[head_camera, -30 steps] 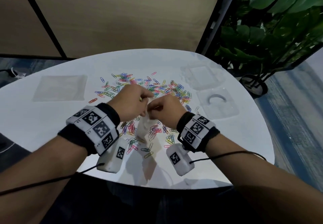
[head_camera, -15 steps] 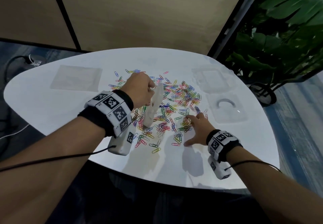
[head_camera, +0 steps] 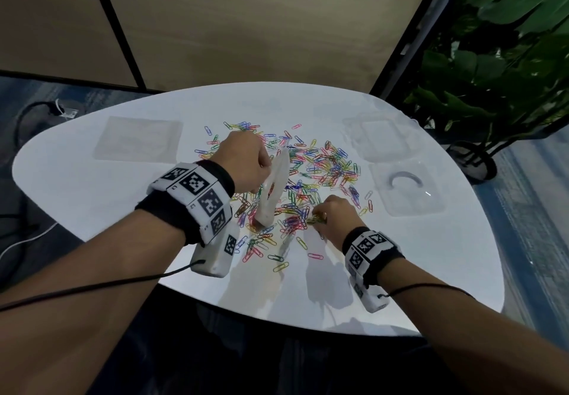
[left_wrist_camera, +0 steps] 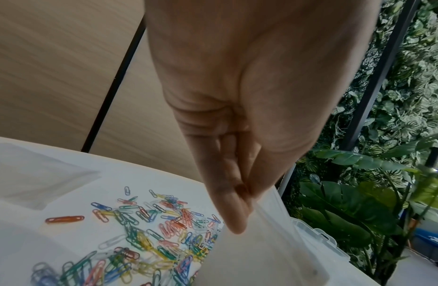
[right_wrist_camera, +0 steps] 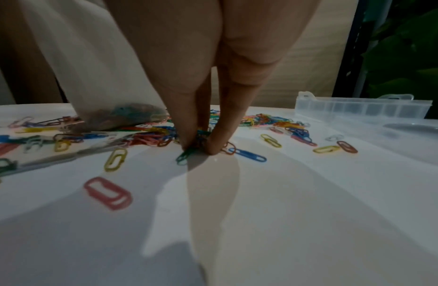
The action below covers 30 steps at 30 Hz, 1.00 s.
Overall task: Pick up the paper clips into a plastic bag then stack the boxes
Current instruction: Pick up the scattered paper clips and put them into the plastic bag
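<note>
White rounded worktop (head_camera: 92,197) against a beige panelled wall, leafy plant (head_camera: 505,65) off to the right. Paper clips (head_camera: 320,166) lay scattered across the middle in a loose multicolour spread, most of them not yet bagged. Two clear boxes (head_camera: 406,191) sat side by side at the right edge, unstacked; a flat clear sheet or spare bag (head_camera: 138,139) lay far left.

From my seat, the left hand (head_camera: 243,163) was grasping the plastic bag (head_camera: 274,188) by its top edge, thumb and fingers pinched on the rim, bag hanging with its bottom touching the worktop among the clips. Right wrist view showed a few clips already in the bottom of it. Wrist was raised, palm turned inward.

Right hand (head_camera: 335,216) was down at the near edge of the pile, fingertips (right_wrist_camera: 213,147) pressed on the surface and closed around a small bunch of clips. Grasping, not released. Forearm low, hand angled steeply down.

My read: step was gather-and-drop. To do it well I'd rake a tight cluster against the worktop before lifting, since the clips were thin and flat and would slide out of a loose pinch. The bag mouth looked narrow from the head view, so the left hand should spread it open before the drop. Keep the bag just beside the pile to shorten the carry.
</note>
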Tool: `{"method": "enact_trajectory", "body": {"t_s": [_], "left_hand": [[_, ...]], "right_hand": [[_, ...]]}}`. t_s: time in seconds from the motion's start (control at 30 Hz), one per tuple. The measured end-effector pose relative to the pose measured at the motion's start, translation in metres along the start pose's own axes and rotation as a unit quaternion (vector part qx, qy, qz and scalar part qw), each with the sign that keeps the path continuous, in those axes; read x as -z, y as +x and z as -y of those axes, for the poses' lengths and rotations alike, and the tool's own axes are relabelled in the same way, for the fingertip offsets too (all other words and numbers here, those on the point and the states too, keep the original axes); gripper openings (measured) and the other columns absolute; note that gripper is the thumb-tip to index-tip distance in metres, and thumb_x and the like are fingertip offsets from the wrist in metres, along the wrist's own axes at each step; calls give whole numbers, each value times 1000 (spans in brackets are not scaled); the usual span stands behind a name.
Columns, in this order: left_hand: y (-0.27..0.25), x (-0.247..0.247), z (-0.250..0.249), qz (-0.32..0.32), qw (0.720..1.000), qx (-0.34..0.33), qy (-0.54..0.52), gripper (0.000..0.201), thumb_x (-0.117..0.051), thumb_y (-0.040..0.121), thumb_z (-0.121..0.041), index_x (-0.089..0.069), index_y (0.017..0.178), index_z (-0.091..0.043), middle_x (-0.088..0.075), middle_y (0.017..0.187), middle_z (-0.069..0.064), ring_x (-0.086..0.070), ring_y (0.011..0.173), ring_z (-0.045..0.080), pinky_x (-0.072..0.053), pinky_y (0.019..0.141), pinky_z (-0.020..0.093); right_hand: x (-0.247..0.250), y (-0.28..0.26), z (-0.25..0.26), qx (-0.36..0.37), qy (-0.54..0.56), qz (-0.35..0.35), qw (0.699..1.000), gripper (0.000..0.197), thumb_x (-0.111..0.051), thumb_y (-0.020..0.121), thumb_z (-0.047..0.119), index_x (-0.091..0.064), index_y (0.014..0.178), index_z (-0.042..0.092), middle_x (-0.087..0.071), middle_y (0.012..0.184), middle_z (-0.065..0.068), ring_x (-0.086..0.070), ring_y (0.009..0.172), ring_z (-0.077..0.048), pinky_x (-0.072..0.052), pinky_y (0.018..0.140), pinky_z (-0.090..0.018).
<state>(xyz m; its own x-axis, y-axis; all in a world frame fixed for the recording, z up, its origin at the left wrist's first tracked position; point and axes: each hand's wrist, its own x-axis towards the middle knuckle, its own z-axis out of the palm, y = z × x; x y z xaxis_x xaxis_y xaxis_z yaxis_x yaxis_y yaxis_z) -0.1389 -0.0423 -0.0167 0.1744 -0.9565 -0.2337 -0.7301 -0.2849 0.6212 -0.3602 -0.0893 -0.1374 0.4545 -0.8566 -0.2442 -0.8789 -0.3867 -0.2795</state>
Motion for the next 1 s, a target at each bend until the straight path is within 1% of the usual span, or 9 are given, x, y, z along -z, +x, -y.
{"method": "enact_trajectory", "body": {"t_s": [0.13, 0.27, 0.37, 0.43, 0.5, 0.57, 0.67, 0.8, 1.0], "left_hand": [[-2, -1, -4, 5, 1000, 0, 15, 15, -61, 95, -16, -75, 96, -10, -62, 66, -8, -74, 63, 24, -62, 70, 34], [-2, -2, -6, 2, 1000, 2, 21, 17, -60, 95, -16, -75, 100, -9, -61, 64, -6, -72, 64, 23, -60, 71, 32], [0, -4, -6, 9, 1000, 9, 11, 17, -59, 95, -14, -75, 101, -10, -68, 66, 0, -72, 57, 20, -61, 63, 31], [1, -7, -8, 15, 1000, 15, -1, 17, -59, 96, -14, -73, 104, -8, -71, 67, 6, -72, 55, 20, -62, 61, 32], [1, -10, -9, 17, 999, 18, -20, 18, -59, 97, -14, -72, 107, -7, -72, 67, 9, -73, 56, 21, -64, 62, 35], [2, -13, -10, 15, 999, 16, -38, 19, -60, 97, -13, -72, 110, -6, -73, 68, 11, -73, 56, 21, -64, 60, 34], [3, -17, -13, 16, 999, 6, -51, 20, -59, 97, -11, -71, 111, -3, -73, 69, 13, -72, 54, 19, -62, 54, 28], [3, -18, -14, 10, 997, 2, -73, 19, -57, 98, -8, -69, 110, 0, -74, 71, 18, -74, 61, 26, -64, 64, 38], [3, -16, -17, 15, 996, 0, -88, 16, -59, 97, -7, -71, 106, -1, -74, 74, 19, -75, 64, 29, -64, 68, 41]], "right_hand": [[11, 7, -11, -90, 55, -23, 994, 26, -68, 88, 30, -76, 79, 7, -73, 79, -8, -63, 70, -21, -46, 62, -20], [25, 13, -33, -201, 205, -15, 958, 20, -79, 78, 29, -77, 73, 10, -73, 71, -4, -64, 62, -12, -52, 64, -18], [48, 14, -24, -218, 518, -10, 827, 11, -80, 77, 11, -76, 81, 2, -75, 91, -17, -73, 81, -21, -59, 84, -32], [69, 12, -5, -176, 661, -4, 729, 16, -71, 82, -1, -69, 95, -9, -71, 101, -24, -72, 84, -24, -59, 82, -28], [87, 8, 17, -123, 713, 23, 690, 18, -67, 85, -1, -67, 101, -9, -71, 99, -21, -72, 87, -22, -59, 81, -23], [94, 3, 36, -83, 709, 54, 699, 17, -66, 86, 0, -68, 101, -9, -73, 95, -17, -72, 87, -19, -58, 81, -21], [87, 2, 56, -66, 652, 53, 753, 15, -67, 84, -4, -67, 97, -12, -71, 89, -19, -72, 77, -20, -59, 75, -22], [76, 6, 66, -17, 394, -28, 919, 22, -78, 77, 5, -75, 98, 6, -75, 92, -10, -73, 82, -19, -58, 82, -27], [81, 4, 67, 42, 232, -41, 971, 22, -76, 77, 13, -77, 99, 12, -76, 89, -2, -70, 74, -8, -56, 74, -24]]}}
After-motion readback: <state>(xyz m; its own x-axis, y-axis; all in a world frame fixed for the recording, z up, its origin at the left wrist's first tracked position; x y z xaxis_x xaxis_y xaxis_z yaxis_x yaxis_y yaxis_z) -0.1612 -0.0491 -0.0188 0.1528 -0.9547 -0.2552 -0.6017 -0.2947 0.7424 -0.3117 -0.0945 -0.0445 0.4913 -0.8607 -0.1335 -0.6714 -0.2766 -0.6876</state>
